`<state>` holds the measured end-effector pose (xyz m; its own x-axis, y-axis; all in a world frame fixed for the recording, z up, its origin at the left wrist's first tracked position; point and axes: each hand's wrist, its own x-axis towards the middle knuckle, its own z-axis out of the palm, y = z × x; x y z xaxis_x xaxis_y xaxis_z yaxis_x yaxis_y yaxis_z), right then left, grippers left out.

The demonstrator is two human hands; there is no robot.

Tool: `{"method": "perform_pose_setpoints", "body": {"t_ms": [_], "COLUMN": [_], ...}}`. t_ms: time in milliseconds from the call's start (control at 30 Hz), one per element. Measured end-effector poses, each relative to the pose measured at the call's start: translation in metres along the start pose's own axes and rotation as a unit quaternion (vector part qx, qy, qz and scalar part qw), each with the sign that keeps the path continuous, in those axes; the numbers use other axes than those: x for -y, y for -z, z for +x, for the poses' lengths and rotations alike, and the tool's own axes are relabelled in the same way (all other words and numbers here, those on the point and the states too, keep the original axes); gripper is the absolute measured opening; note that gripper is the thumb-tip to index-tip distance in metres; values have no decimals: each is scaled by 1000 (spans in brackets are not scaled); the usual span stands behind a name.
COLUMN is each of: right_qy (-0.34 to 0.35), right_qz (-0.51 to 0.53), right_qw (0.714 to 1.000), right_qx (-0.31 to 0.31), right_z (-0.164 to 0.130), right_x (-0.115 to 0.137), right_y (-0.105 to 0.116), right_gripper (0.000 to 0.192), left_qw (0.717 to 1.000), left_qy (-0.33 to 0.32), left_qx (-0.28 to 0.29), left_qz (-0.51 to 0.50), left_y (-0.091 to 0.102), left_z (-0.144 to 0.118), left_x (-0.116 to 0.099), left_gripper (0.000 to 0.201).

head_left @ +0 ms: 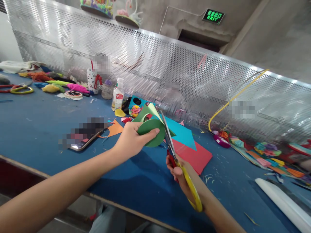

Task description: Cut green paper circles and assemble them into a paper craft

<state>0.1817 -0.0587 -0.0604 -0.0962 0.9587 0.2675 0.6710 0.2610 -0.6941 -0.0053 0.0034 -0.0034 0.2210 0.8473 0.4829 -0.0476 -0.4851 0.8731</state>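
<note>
The left hand (132, 137) pinches a piece of green paper (155, 137) above the table (60, 113), its thumb pressed flat on the rounded front part and the fingers behind it; paler layers fan out past the top edge. The right hand (189, 167) is closed around the handles of the scissors (171, 147), one yellow and one red, with the blades pointing up and away along the paper's right edge; whether the blades touch the paper, and how far apart they stand, I cannot tell. The green paper should be very light and look for little strength, stiff enough to keep its curve in the air yet easy to crease or tear if squeezed hard. Its smooth faces may let the layers slide over one another, so a broad, flat pinch near the middle of the round part seems best, with the fingertips well back from the edge by the blades. The scissors look rigid and heavier than the paper, and are safest held by the handles, as now. Beneath and beyond the hands lie a red sheet (202, 157) and a blue sheet (186, 129), with a phone (89, 136) and an orange scrap (115, 128) off to the left
</note>
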Motion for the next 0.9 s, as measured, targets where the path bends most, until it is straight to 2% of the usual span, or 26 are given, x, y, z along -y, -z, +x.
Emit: {"method": "perform_pose_setpoints", "body": {"t_ms": [200,333,467,633,900], "right_qy": [5,-33,-61,-63,-116], "right_qz": [15,3,9,21,132], "right_qw": [1000,999,997,998,984], "right_qx": [3,27,46,16,-5], "right_z": [0,-2,-1,3,-3], "right_x": [3,8,11,5,13], "right_y": [4,10,10,3,3], "right_gripper": [67,61,59,61,60], "left_qw": [999,999,997,993,979], "left_qy": [6,19,50,87,137], "left_qx": [21,34,60,42,49], "left_qz": [24,15,-19,-63,-141], "left_y": [1,0,-2,-2,-1], "left_z": [-2,-3,-3,-1,2], "left_x": [1,3,4,2,6], "left_gripper": [33,33,24,19,19]}}
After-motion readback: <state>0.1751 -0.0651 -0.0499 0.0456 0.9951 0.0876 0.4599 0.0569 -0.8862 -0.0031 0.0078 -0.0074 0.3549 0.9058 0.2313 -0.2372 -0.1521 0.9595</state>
